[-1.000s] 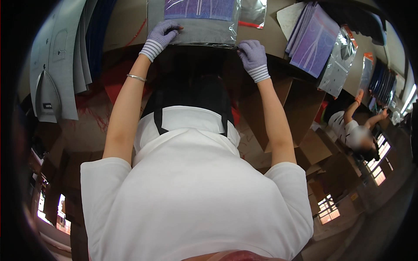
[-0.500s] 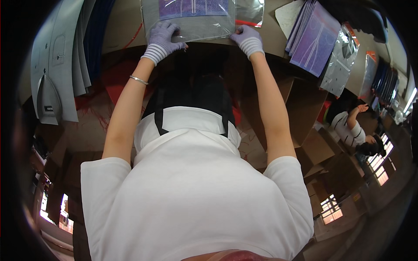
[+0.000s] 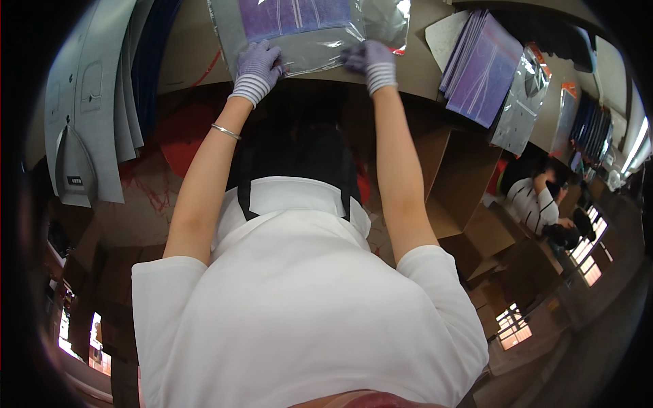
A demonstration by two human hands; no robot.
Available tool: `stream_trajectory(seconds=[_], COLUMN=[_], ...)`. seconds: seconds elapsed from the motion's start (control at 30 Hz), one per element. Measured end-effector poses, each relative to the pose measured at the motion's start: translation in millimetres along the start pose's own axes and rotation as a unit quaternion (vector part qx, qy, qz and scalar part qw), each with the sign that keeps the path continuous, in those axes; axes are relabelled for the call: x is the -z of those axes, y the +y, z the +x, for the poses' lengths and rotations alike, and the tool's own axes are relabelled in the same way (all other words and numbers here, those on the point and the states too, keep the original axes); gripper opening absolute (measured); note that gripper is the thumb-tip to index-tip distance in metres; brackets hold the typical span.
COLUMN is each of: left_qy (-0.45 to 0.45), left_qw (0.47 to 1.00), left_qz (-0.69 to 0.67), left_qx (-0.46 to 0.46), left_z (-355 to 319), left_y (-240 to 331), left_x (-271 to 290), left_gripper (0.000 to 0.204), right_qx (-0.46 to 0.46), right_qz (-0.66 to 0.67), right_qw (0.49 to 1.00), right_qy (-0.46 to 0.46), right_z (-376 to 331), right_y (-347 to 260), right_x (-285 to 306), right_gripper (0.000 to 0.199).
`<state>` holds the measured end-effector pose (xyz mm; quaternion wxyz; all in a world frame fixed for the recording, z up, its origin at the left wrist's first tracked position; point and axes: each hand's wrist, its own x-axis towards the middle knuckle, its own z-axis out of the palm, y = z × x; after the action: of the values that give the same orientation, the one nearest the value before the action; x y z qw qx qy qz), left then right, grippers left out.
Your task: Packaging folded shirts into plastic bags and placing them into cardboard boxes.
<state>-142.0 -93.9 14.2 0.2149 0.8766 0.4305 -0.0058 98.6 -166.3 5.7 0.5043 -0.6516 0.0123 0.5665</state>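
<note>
A clear plastic bag (image 3: 306, 58) lies at the near edge of the table, with a flat grey piece and a purple printed sheet (image 3: 299, 15) inside. My left hand (image 3: 258, 68), in a lilac knit glove with a striped cuff, has bent fingers closed at the bag's lower left corner. My right hand (image 3: 375, 61), gloved alike, is over the bag's lower right corner. Its fingers point left and are smeared by motion, so their grip is unclear. Another shiny clear bag (image 3: 389, 20) lies just beyond that hand, partly under the first.
Grey sheets (image 3: 78, 88) and dark blue ones hang over the table's left edge. At right are a stack of purple printed sheets (image 3: 479, 75) and filled clear bags (image 3: 520, 109). Open cardboard boxes (image 3: 469, 177) stand below. Another person (image 3: 534, 204) works farther right.
My right hand has moved left from the bag's right corner, its fingers now over the bag. The bag has shifted slightly left and tilted. My left hand's thumb has drawn in.
</note>
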Motion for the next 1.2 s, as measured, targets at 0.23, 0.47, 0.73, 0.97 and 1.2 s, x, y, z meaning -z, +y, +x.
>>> stream_trajectory(seconds=[0.23, 0.47, 0.73, 0.97, 1.2], left_qy=[-0.027, 0.012, 0.029, -0.066, -0.153], left_qw=[1.000, 0.937, 0.780, 0.826, 0.792], left_qz=[-0.016, -0.348, -0.624, -0.560, -0.588], left_qx=[-0.003, -0.027, -0.042, 0.007, 0.066], left_z=[0, 1, -52, -44, -11], left_y=[-10, -53, -33, -41, 41], left_x=[2, -10, 70, 49, 0], left_gripper=[0.021, 0.022, 0.026, 0.023, 0.019], right_qx=[0.171, 0.240, 0.404, 0.345, -0.007], right_qz=[0.003, -0.553, -0.430, -0.557, -0.763], right_qw=[0.985, 0.790, 0.807, 0.737, 0.618], right_qy=[0.014, 0.113, 0.003, 0.166, 0.190], right_z=[38, 1, -187, -355, -332], right_y=[-41, -60, -112, -213, -384], right_x=[21, -67, 8, 262, 416], right_gripper=[0.025, 0.047, 0.025, 0.027, 0.044])
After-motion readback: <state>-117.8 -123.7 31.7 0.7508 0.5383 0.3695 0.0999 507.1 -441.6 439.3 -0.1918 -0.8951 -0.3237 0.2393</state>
